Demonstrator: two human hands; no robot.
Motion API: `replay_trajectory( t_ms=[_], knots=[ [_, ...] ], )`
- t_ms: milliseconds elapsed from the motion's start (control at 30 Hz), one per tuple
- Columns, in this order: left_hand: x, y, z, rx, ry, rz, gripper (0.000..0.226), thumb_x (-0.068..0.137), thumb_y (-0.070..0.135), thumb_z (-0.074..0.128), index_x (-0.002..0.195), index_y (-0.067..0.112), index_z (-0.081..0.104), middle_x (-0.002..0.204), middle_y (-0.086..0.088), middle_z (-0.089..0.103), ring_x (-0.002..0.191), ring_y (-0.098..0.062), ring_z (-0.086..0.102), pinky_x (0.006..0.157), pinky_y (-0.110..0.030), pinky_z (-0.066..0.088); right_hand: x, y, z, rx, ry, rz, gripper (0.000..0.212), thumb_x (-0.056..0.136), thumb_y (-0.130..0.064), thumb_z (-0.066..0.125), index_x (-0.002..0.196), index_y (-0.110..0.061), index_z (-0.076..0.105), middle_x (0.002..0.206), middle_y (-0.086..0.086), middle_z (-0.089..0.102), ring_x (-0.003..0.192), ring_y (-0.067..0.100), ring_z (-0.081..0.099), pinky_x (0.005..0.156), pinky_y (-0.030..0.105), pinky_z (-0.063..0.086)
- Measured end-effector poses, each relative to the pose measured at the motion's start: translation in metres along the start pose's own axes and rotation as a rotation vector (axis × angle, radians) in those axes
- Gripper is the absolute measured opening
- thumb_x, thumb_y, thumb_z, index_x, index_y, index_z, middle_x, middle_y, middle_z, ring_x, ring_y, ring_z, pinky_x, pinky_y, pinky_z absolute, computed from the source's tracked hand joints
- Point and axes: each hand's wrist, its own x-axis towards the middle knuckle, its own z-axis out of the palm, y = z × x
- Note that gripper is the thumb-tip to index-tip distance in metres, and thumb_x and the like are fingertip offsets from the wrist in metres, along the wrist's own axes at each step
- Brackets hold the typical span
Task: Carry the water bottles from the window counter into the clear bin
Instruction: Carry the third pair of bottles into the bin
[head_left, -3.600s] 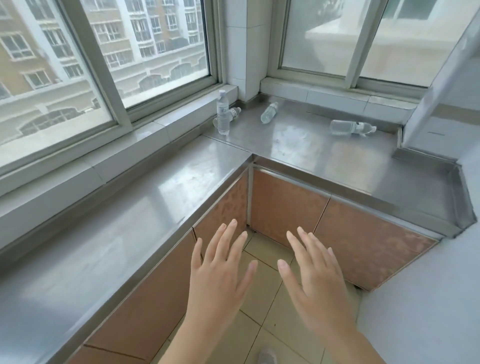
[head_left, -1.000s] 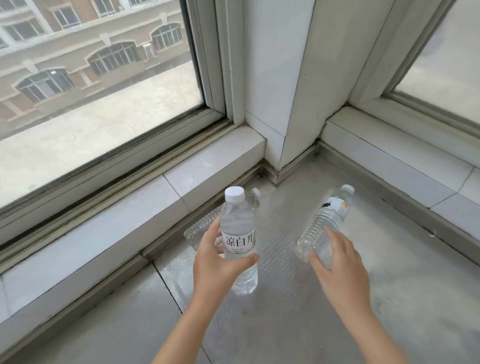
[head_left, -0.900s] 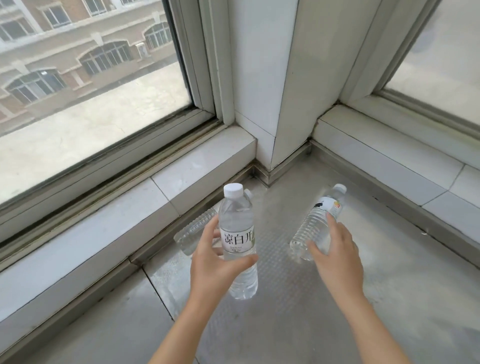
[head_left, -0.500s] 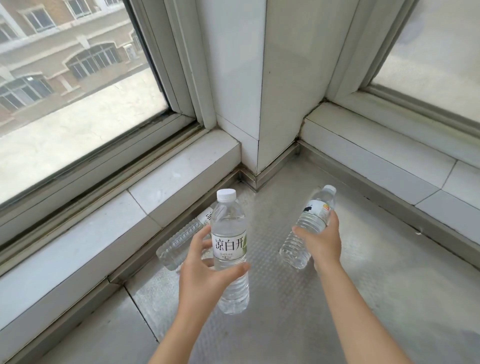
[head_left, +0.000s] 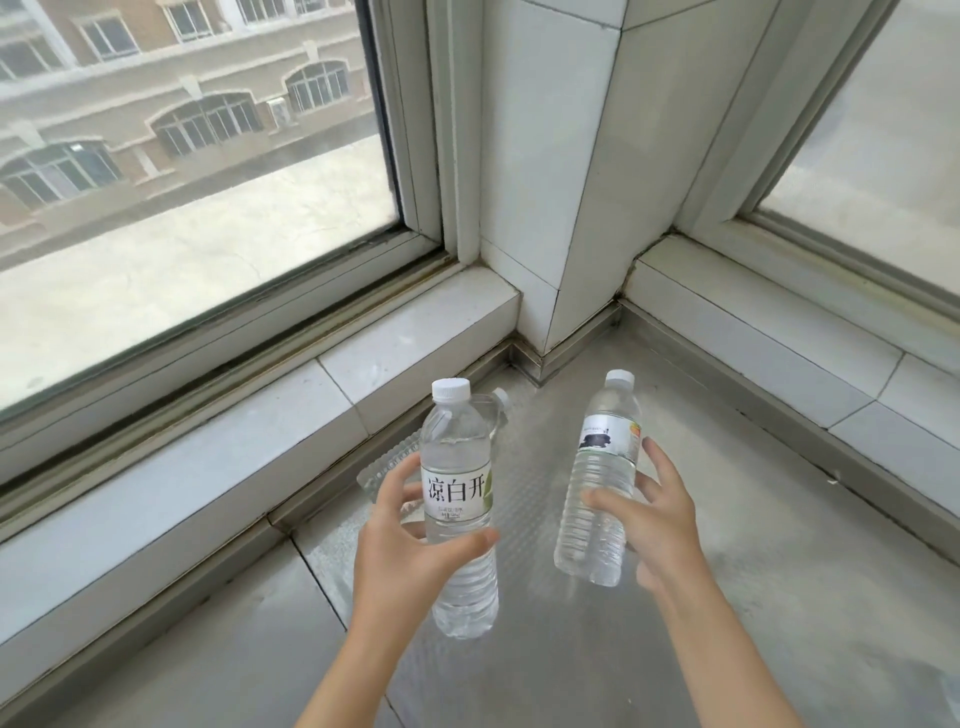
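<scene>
My left hand (head_left: 402, 564) grips an upright clear water bottle (head_left: 460, 457) with a white cap and a white label with black characters, held above the steel counter (head_left: 753, 597). My right hand (head_left: 657, 525) grips a second clear bottle (head_left: 602, 462) with a white label, nearly upright and tilted slightly right. A third clear bottle (head_left: 387, 462) lies on its side on the counter against the sill, mostly hidden behind the left bottle and hand. The clear bin is out of view.
White tiled sills (head_left: 363, 358) run along both windows and meet at a white tiled corner pillar (head_left: 561, 182). A steel upstand borders the counter below the sills. Window glass (head_left: 182, 182) fills the left side.
My right hand has lifted its bottle off the counter and turned it from lying to nearly upright. The left hand has raised its upright bottle a little. The view moved closer to the corner.
</scene>
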Motion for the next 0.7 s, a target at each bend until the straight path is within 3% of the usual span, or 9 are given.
replay_trajectory(
  t_ms=[67,167,333,400,567,700],
  knots=[
    [-0.011,0.003,-0.014,0.002,0.005,0.019,0.089,0.051,0.020,0.098,0.116,0.059,0.051,0.110,0.020,0.062,0.090,-0.010,0.070,0.077,-0.028,0.053,-0.023,-0.004,0.005,-0.011,-0.042,-0.064,0.095,0.067,0.014,0.073,0.143,-0.030,0.037,0.100,-0.010,0.066,0.081,0.008,0.067,0.061,0.028,0.051],
    [-0.030,0.009,-0.038,0.000,0.029,0.060,0.088,0.050,0.021,0.098,0.103,0.072,0.049,0.104,0.023,0.064,0.081,-0.005,0.071,0.075,-0.028,0.055,-0.058,-0.006,0.013,-0.038,-0.116,-0.189,0.101,0.060,0.009,0.080,0.142,-0.034,0.039,0.109,-0.003,0.068,0.081,0.010,0.070,0.064,0.025,0.054],
    [-0.066,0.016,-0.074,-0.015,0.064,0.098,0.090,0.044,0.033,0.096,0.116,0.064,0.052,0.102,0.026,0.066,0.084,-0.010,0.072,0.080,-0.039,0.059,-0.118,-0.006,0.027,-0.102,-0.181,-0.370,0.100,0.061,0.012,0.080,0.138,-0.040,0.042,0.115,-0.009,0.066,0.097,0.016,0.065,0.074,0.027,0.053],
    [-0.082,0.020,-0.089,-0.025,0.076,0.131,0.091,0.045,0.033,0.097,0.119,0.062,0.052,0.101,0.028,0.066,0.085,-0.009,0.072,0.080,-0.037,0.059,-0.142,-0.004,0.032,-0.120,-0.205,-0.422,0.100,0.061,0.011,0.080,0.136,-0.042,0.043,0.118,-0.010,0.065,0.099,0.015,0.064,0.080,0.030,0.053],
    [-0.136,0.031,-0.123,-0.049,0.145,0.198,0.088,0.052,0.015,0.097,0.120,0.052,0.053,0.095,0.036,0.065,0.080,0.011,0.066,0.068,-0.017,0.053,-0.195,0.003,0.035,-0.147,-0.311,-0.506,0.102,0.059,0.007,0.083,0.135,-0.048,0.042,0.120,-0.014,0.063,0.102,0.008,0.063,0.085,0.031,0.050],
    [-0.187,0.029,-0.147,-0.072,0.261,0.199,0.091,0.049,0.018,0.098,0.113,0.063,0.052,0.097,0.031,0.066,0.077,-0.004,0.072,0.071,-0.024,0.056,-0.234,0.009,0.034,-0.159,-0.436,-0.533,0.104,0.058,0.005,0.085,0.131,-0.054,0.042,0.121,-0.016,0.063,0.103,0.010,0.062,0.082,0.033,0.052]
  ],
)
